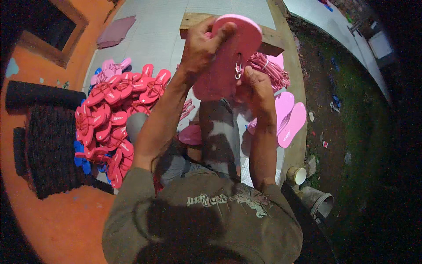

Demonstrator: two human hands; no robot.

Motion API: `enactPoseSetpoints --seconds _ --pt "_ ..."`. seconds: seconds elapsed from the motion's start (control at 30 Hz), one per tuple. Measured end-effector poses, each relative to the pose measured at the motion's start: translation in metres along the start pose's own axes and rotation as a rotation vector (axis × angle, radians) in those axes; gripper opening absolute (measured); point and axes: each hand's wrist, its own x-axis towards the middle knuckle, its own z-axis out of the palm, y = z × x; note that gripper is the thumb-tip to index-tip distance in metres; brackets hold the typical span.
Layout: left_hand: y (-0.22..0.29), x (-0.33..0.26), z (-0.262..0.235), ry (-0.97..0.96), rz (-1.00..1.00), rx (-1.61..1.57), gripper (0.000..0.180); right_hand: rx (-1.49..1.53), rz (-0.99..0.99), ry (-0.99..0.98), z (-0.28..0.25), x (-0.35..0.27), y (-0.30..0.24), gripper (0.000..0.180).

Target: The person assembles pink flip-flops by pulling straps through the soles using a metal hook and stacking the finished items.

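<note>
A pink flip-flop sole is held up in front of me, with its paler edge turned upward. My left hand grips it by the upper left side, the thumb pressed on its face. A small silver metal piece, looped like a hook, shows against the sole's right part. Beside its lower end, my right hand is closed with thumb and fingers pinched together. What the right fingers pinch is partly hidden and I cannot make it out.
A wooden beam lies behind the sole. To the right are a bundle of pink straps and stacked light pink soles. Red flip-flops are heaped at the left. Two pale containers, including a bucket, stand at lower right.
</note>
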Motion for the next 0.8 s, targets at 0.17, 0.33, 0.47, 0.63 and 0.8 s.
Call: enactPoseSetpoints --seconds 0.17,0.33,0.47,0.63,0.8 --pt "0.0 -0.01 0.008 -0.024 -0.285 -0.349 0.041 -0.398 -0.435 0.424 0.019 0.007 -0.027 0.03" --pt "-0.02 -0.019 0.004 0.069 0.297 0.433 0.031 -0.538 -0.363 0.349 0.028 0.031 -0.02 0.041" --pt "-0.02 -0.05 0.008 0.249 0.304 0.206 0.028 -0.689 -0.663 0.354 0.048 0.019 -0.025 0.042" --pt "0.028 -0.116 0.046 0.089 0.005 -0.161 0.046 -0.401 -0.359 0.36 0.029 -0.089 -0.007 0.031" --pt "0.076 -0.148 0.03 0.139 -0.158 0.003 0.032 -0.495 -0.146 0.345 0.017 -0.125 -0.022 0.03"
